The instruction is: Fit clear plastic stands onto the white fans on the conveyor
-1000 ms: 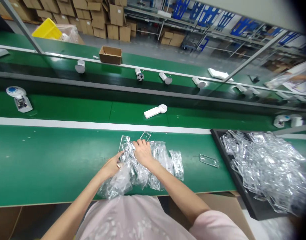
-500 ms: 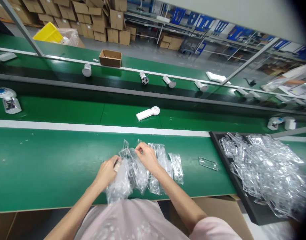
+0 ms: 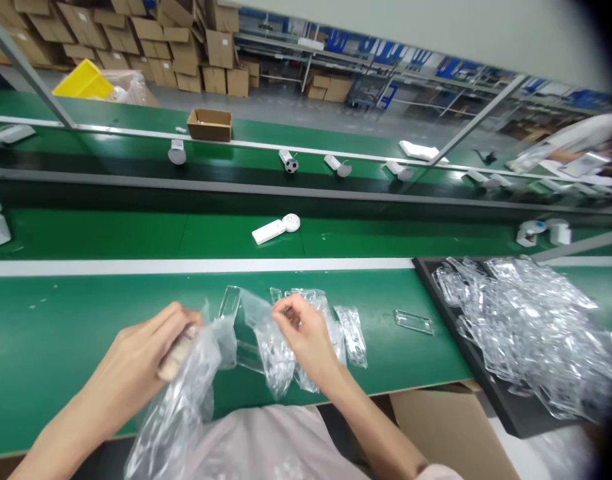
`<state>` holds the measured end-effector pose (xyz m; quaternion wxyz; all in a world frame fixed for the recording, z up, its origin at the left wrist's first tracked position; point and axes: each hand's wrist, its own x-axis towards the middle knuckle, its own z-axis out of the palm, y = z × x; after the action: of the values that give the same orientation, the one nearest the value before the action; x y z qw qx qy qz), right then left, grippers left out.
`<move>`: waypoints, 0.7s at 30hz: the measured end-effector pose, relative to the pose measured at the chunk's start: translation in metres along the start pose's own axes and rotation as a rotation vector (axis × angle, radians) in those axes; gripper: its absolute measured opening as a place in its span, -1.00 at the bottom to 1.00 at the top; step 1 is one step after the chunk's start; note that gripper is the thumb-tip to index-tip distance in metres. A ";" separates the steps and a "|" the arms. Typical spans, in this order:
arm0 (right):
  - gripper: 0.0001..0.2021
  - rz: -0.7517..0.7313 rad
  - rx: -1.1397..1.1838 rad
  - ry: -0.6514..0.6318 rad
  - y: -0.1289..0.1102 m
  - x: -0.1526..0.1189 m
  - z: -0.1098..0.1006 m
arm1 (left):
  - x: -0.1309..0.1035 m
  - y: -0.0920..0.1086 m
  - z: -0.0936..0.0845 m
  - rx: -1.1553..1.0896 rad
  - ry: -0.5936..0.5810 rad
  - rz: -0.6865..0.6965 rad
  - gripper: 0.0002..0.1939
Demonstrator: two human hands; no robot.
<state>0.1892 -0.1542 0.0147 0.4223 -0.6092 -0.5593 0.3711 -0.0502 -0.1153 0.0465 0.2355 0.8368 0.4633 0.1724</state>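
Note:
My left hand (image 3: 151, 347) is closed on a crumpled clear plastic bag (image 3: 186, 393) that hangs down toward my lap; a beige patch shows at its fingers. My right hand (image 3: 301, 327) pinches the top edge of another clear bag (image 3: 271, 347). Between the hands, a clear rectangular frame (image 3: 230, 301) lies on the green table (image 3: 76, 333), with a second one (image 3: 250, 357) just below it. More bagged clear pieces (image 3: 352, 333) lie to the right of my right hand, and a single clear frame (image 3: 415, 322) rests further right.
A black tray (image 3: 466, 347) heaped with clear pieces stands at the right. Beyond the white strip (image 3: 136, 267), a white device (image 3: 276, 229) lies on the green belt. A small cardboard box (image 3: 209, 125) is at the back; a person's arm shows far right.
My left hand has moved left and nearer with its bag, away from my right hand. The clear frames between the hands now show more. The view has shifted slightly.

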 end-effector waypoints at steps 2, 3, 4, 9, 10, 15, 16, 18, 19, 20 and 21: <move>-0.94 0.015 0.102 -0.088 -0.008 -0.005 0.009 | -0.001 0.005 0.003 -0.065 -0.048 0.025 -0.79; -0.94 0.026 0.173 -0.141 -0.011 -0.007 0.014 | 0.000 0.008 0.007 -0.104 -0.070 0.023 -0.80; -0.94 0.045 0.250 -0.186 -0.013 -0.009 0.020 | 0.001 0.010 0.012 -0.150 -0.087 0.018 -0.81; -0.93 0.197 0.542 -0.218 -0.005 -0.014 0.034 | 0.018 0.015 0.038 -0.441 -0.246 0.015 -0.88; -0.93 0.219 0.560 -0.218 -0.002 -0.014 0.033 | 0.022 0.015 0.042 -0.482 -0.291 -0.002 -0.87; -0.88 0.234 0.264 -0.074 0.024 -0.004 -0.006 | 0.032 0.020 0.060 -0.469 -0.263 -0.113 -0.86; -0.82 0.254 0.070 0.009 0.034 0.002 -0.018 | 0.032 0.021 0.063 -0.464 -0.227 -0.126 -0.87; -0.56 0.366 -0.407 0.123 0.059 0.016 -0.040 | 0.030 0.023 0.070 -0.480 -0.171 -0.155 -0.86; -0.41 0.457 -0.625 0.103 0.073 0.024 -0.049 | 0.029 0.024 0.072 -0.498 -0.151 -0.172 -0.85; -0.33 0.528 -0.777 0.045 0.087 0.031 -0.055 | 0.028 0.026 0.074 -0.517 -0.135 -0.189 -0.84; -0.34 0.574 -0.868 -0.020 0.099 0.037 -0.060 | 0.027 0.027 0.075 -0.532 -0.127 -0.205 -0.83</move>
<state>0.2847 -0.1250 -0.0550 0.0066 -0.8535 -0.4762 0.2115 0.0205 -0.1225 0.0014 0.4914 0.7035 0.4683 0.2106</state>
